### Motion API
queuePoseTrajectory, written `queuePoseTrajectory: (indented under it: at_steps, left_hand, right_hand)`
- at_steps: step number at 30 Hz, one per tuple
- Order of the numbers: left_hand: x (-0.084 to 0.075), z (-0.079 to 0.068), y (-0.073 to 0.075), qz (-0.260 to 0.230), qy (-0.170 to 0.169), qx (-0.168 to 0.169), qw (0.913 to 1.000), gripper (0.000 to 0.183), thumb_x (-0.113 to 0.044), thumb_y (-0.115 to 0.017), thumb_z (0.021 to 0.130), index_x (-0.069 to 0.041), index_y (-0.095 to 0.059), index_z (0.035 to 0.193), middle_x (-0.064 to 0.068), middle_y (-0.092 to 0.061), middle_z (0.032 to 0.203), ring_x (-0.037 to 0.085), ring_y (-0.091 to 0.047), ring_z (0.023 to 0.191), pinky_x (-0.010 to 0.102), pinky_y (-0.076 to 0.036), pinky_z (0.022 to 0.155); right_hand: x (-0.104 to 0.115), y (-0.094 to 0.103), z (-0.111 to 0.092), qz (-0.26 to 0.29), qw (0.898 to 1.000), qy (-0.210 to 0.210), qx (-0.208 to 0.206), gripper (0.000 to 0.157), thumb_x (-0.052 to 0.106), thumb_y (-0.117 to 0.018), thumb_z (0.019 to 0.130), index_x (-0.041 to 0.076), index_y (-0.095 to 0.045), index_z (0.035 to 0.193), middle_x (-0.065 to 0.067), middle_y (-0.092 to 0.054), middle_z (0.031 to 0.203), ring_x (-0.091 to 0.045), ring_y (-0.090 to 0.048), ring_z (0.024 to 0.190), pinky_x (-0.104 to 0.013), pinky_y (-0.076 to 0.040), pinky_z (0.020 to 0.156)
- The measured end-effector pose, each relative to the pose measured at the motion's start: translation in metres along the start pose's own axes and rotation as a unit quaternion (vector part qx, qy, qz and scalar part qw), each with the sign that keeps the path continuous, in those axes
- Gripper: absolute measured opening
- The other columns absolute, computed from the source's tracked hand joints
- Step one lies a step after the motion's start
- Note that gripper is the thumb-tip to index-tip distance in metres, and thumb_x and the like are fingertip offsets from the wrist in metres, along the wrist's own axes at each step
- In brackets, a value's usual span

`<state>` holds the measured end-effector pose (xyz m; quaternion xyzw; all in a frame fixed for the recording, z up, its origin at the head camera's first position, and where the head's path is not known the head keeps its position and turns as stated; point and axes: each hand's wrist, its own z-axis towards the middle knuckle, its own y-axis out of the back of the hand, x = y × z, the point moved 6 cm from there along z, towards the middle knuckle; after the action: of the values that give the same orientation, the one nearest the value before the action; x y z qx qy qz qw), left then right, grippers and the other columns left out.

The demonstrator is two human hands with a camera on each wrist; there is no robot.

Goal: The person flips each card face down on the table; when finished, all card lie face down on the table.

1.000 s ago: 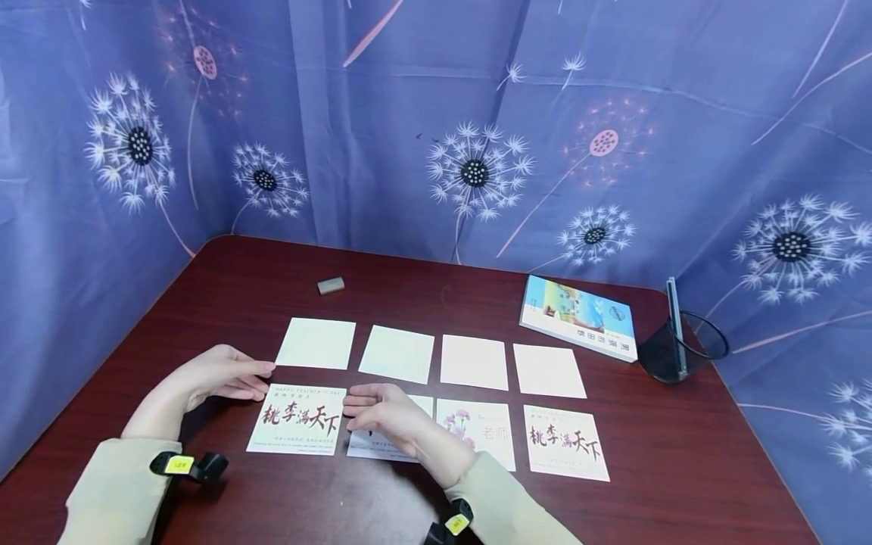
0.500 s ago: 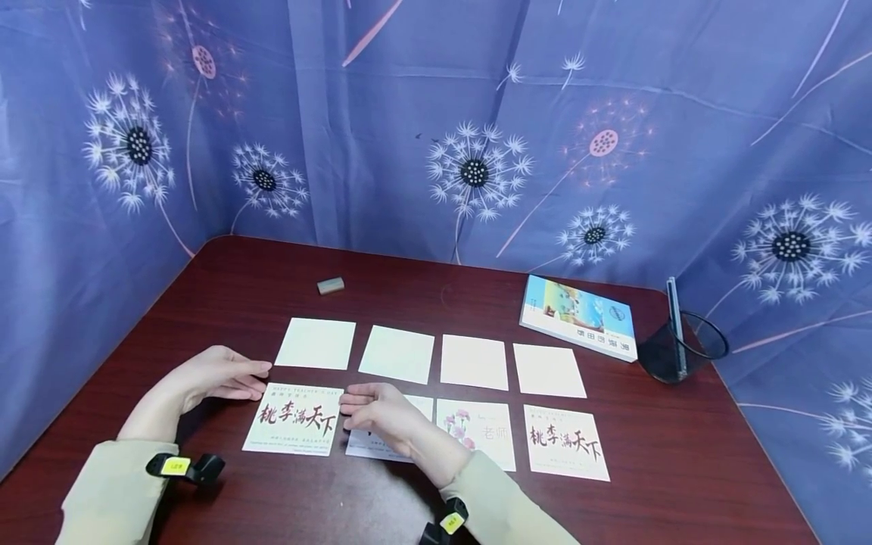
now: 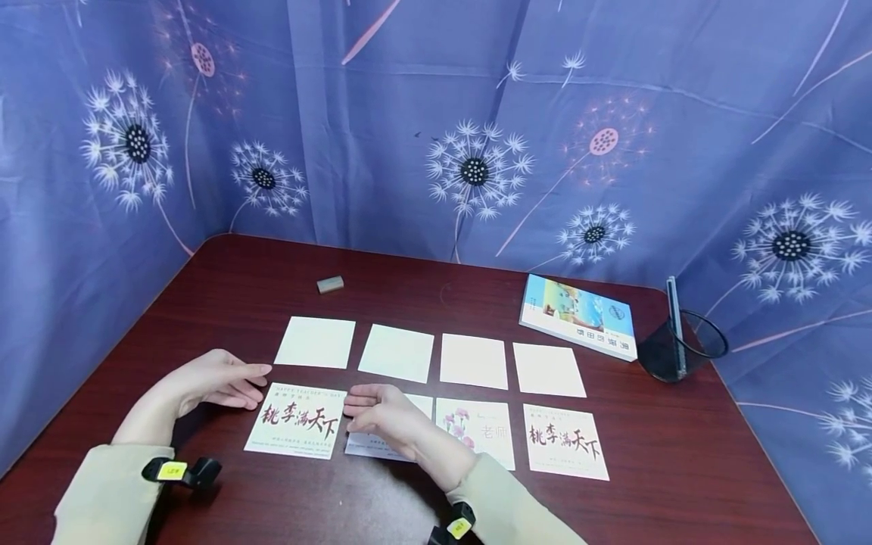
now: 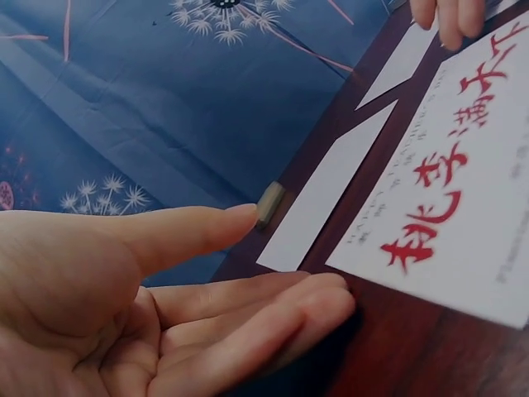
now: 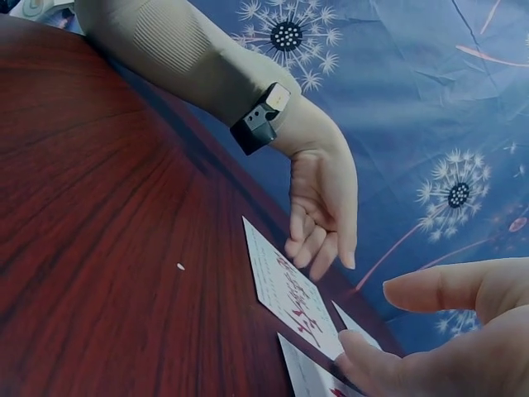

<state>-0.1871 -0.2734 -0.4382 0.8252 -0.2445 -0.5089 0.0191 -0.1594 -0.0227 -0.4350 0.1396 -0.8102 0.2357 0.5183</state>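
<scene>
A square greeting card (image 3: 294,421) with red Chinese characters lies flat on the table at the left end of the front row. My left hand (image 3: 211,378) is at its upper left corner, fingers loosely extended with nothing between thumb and fingers (image 4: 322,302). Beyond the card's right edge is my right hand (image 3: 388,416), fingers straight, fingertips right at that edge. Its thumb and fingers (image 5: 376,360) are spread apart in the right wrist view. Beneath this hand, a second printed card (image 3: 371,448) is partly hidden.
To the right lie a pink-flower card (image 3: 487,433) and another red-lettered card (image 3: 567,446). Several blank white cards (image 3: 473,362) form a row behind. Farther back are a small grey block (image 3: 330,285), a book (image 3: 579,316) and a black mesh pen holder (image 3: 661,356).
The left red-lettered card slid slightly left, then a little back right. My left hand has drawn slightly left and its lower fingers away from the card. My right hand followed the card's small shifts.
</scene>
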Motion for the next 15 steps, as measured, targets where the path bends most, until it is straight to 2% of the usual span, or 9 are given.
queuePoseTrajectory:
  at_steps: [5,15]
  left_hand:
    - [-0.003,0.001,-0.003,0.009,0.005,-0.011,0.9999,0.055,-0.027,-0.06,0.096,0.025,-0.056,0.115,0.012,-0.074,0.082,0.014,-0.073,0.071,0.023,-0.06,0.068]
    - [0.002,-0.001,0.001,-0.002,0.005,-0.014,0.9999,0.054,-0.026,-0.059,0.097,0.024,-0.055,0.116,0.011,-0.074,0.083,0.014,-0.073,0.072,0.023,-0.06,0.069]
  right_hand:
    - [0.001,-0.001,0.001,0.008,1.0,0.0,-0.009,0.066,-0.018,-0.051,0.076,-0.02,-0.032,0.139,-0.033,-0.046,0.137,-0.043,-0.046,0.132,-0.039,-0.05,0.102]
    - [0.0,-0.003,0.01,0.027,0.999,-0.009,-0.021,0.066,-0.02,-0.05,0.077,-0.022,-0.029,0.139,-0.037,-0.044,0.139,-0.044,-0.046,0.133,-0.04,-0.048,0.104]
